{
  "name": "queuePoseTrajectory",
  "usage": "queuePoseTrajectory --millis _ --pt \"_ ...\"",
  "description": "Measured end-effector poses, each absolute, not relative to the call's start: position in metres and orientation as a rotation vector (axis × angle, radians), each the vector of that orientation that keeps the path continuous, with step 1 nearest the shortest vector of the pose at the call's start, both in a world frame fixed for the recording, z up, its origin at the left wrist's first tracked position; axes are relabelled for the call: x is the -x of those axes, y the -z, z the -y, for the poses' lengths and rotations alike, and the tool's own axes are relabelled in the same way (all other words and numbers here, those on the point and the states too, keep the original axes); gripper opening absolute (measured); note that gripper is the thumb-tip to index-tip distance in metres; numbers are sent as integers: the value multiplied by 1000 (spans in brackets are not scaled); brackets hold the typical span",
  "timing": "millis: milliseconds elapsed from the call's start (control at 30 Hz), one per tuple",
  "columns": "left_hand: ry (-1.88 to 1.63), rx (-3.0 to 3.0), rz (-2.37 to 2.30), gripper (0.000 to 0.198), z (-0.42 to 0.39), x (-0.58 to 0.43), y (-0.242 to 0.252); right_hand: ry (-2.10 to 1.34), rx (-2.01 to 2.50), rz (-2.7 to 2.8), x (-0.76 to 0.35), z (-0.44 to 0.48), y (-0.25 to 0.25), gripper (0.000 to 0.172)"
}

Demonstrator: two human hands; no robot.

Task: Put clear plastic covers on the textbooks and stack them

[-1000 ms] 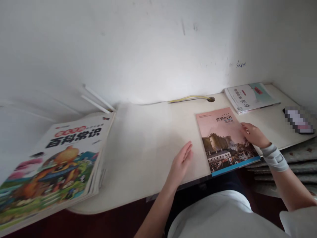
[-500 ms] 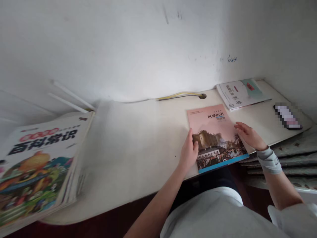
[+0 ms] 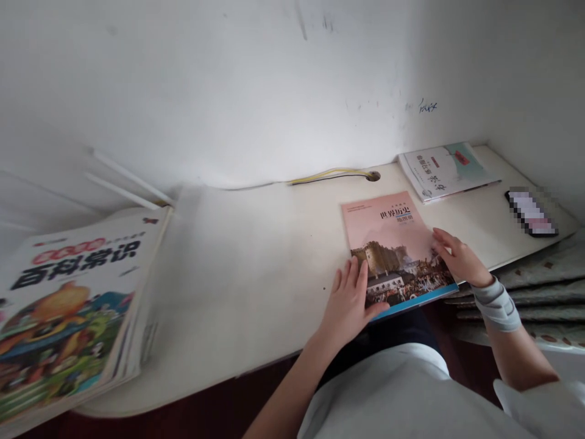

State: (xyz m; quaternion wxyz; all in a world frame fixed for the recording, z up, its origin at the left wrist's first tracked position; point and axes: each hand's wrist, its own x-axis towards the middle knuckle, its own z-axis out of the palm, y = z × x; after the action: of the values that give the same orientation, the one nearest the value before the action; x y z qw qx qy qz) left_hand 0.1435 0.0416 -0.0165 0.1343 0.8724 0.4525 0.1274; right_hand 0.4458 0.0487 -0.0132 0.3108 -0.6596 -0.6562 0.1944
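A pink book with a castle picture on its cover (image 3: pixel 393 244) lies flat near the front edge of the white desk (image 3: pixel 256 268). My left hand (image 3: pixel 351 299) lies on its lower left corner, fingers stretched flat and thumb on the cover. My right hand (image 3: pixel 457 256) rests on the book's right edge with fingers extended; a grey wrist band sits on that arm. Neither hand grips the book.
A stack of colourful picture books (image 3: pixel 68 305) sits at the desk's left end. A white and teal booklet (image 3: pixel 445 171) lies at the back right, a dark phone (image 3: pixel 530 213) beside it. A yellow cable (image 3: pixel 333 177) runs along the wall. Patterned cushions (image 3: pixel 534 286) lie at right.
My left hand moved right from the bare desk onto the pink book's left corner and flattened there. The right hand stayed at the book's right edge.
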Motion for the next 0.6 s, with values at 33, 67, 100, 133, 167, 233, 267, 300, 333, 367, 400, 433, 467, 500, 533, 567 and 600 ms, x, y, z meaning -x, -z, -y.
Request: queuePoseTrajectory --millis 33,67,100,133,167,233,267,300,333,367,400,433,467,500,533,567,600 --pt "-323 -2564 -1288 94 -36 -140 17 -495 1743 1761 -444 -46 12 48" --pt "-290 -2591 -1272 99 -32 -137 17 -463 1752 1783 -442 -44 11 49" --pt "-269 -2611 -1268 102 -29 -135 18 -421 1765 1798 -440 -42 9 49" --pt "-254 -2627 -1270 105 -27 -132 20 -383 1778 1804 -439 -41 8 48" --pt "-245 -2641 -1275 105 -26 -131 21 -364 1786 1805 -438 -39 7 48" --pt "-241 -2673 -1280 103 -25 -128 24 -424 1763 1786 -439 -37 6 47" --pt "-244 -2691 -1277 101 -25 -127 25 -501 1726 1762 -439 -36 6 47" --pt "-248 -2706 -1276 99 -25 -127 26 -586 1680 1724 -440 -35 6 47" --pt "-253 -2716 -1276 98 -25 -127 27 -663 1638 1675 -441 -34 6 47" --pt "-259 -2722 -1278 97 -25 -127 27 -723 1606 1623 -442 -33 6 47" --pt "-266 -2723 -1284 96 -25 -127 28 -762 1589 1582 -443 -32 7 48" --pt "-272 -2720 -1291 94 -25 -128 28 -778 1587 1561 -444 -31 7 48" --pt "-274 -2716 -1296 92 -25 -128 28 -770 1601 1561 -445 -30 7 49" --pt "-274 -2713 -1298 90 -25 -128 28 -749 1620 1580 -446 -30 8 48" --pt "-269 -2713 -1297 88 -25 -129 27 -720 1639 1608 -446 -30 8 48" --pt "-262 -2713 -1294 87 -25 -129 27 -686 1656 1637 -447 -29 8 47" --pt "-254 -2713 -1289 86 -25 -129 27 -646 1675 1659 -447 -29 9 46"
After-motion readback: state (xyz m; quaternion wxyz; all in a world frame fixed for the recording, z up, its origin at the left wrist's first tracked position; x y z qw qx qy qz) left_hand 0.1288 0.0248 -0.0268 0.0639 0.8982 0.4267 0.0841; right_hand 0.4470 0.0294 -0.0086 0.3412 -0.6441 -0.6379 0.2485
